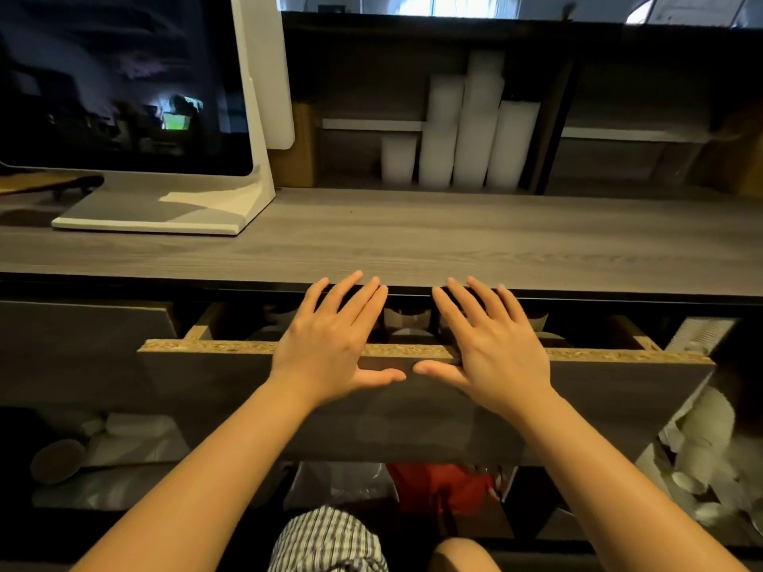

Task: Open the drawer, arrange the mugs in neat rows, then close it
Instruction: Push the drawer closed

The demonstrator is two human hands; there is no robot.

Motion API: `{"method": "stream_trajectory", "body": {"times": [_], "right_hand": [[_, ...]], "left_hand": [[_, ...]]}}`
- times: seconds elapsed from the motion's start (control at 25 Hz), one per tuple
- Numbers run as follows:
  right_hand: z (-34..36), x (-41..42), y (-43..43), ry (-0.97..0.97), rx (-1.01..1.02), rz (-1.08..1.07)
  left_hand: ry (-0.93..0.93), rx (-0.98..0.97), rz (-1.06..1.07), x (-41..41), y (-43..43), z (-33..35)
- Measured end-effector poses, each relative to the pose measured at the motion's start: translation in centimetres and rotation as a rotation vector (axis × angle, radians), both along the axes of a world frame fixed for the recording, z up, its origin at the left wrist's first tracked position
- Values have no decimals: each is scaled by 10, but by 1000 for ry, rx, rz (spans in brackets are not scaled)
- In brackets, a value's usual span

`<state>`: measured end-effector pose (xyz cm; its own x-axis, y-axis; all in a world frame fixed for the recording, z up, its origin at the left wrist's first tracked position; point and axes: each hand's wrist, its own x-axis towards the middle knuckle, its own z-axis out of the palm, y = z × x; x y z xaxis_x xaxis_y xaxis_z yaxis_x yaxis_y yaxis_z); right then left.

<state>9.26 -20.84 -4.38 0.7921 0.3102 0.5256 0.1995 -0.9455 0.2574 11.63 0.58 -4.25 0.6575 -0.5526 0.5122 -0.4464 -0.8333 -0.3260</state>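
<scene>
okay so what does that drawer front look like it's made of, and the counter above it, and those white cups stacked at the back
Drawer front: likely particleboard with a dark matte laminate face; its raw top edge shows tan, speckled chips.
Counter: grey wood-grain surface, matte, probably laminate rather than solid wood, with a dark front edge.
White cups: blurred, but the frosted, translucent look suggests plastic; paper cannot be ruled out.

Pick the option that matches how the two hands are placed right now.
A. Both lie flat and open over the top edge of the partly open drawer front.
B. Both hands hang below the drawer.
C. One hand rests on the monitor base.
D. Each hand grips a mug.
A: the left hand and right hand lie spread, palms down, over the drawer front, holding nothing.
</scene>
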Motion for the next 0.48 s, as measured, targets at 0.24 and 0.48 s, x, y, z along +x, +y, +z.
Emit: {"method": "stream_trajectory", "body": {"times": [0.24, 0.48], "right_hand": [[2, 34, -1, -39, 71, 3], [-6, 41, 3, -140, 107, -13]], "left_hand": [[72, -34, 85, 38, -7, 2], [-12, -85, 105, 41, -12, -8]]}}
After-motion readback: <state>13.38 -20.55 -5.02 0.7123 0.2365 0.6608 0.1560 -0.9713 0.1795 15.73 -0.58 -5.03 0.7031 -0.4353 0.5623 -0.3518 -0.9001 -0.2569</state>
